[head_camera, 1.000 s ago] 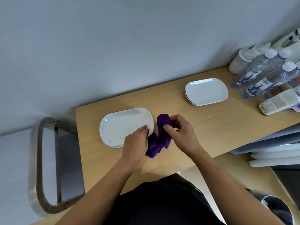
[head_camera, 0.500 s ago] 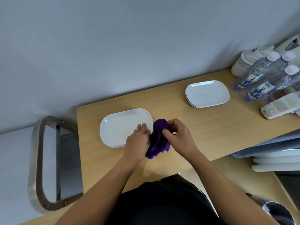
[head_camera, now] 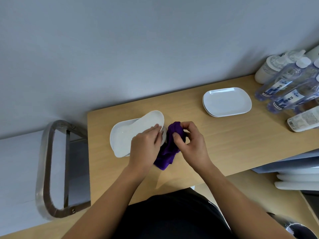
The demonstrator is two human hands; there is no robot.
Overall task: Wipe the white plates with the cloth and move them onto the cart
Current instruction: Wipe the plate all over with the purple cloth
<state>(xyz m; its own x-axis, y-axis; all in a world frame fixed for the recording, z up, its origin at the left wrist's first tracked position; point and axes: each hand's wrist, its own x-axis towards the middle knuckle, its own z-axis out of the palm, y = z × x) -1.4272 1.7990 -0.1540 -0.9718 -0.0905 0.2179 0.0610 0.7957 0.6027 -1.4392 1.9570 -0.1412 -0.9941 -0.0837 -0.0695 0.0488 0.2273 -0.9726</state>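
Note:
My left hand (head_camera: pixel 146 145) grips the right edge of a white plate (head_camera: pixel 134 133) and holds it tilted up off the wooden table (head_camera: pixel 215 140). A second white plate seems to lie beneath it, mostly hidden. Right beside it, my right hand (head_camera: pixel 189 144) pinches a purple cloth (head_camera: pixel 170 147) whose lower end trails on the table. A stack of white plates (head_camera: pixel 227 101) sits further right. The cart (head_camera: pixel 57 169), with a metal handle, stands off the table's left end.
Several clear water bottles (head_camera: pixel 290 87) and white containers (head_camera: pixel 269 68) crowd the table's far right end. One bottle (head_camera: pixel 303 119) lies on its side. White flat items (head_camera: pixel 296 178) are stacked on a lower shelf at right. A grey wall runs behind the table.
My left hand has gone from resting on the plate's edge to lifting that edge, so the plate now tilts up. My right hand has bunched the purple cloth slightly higher.

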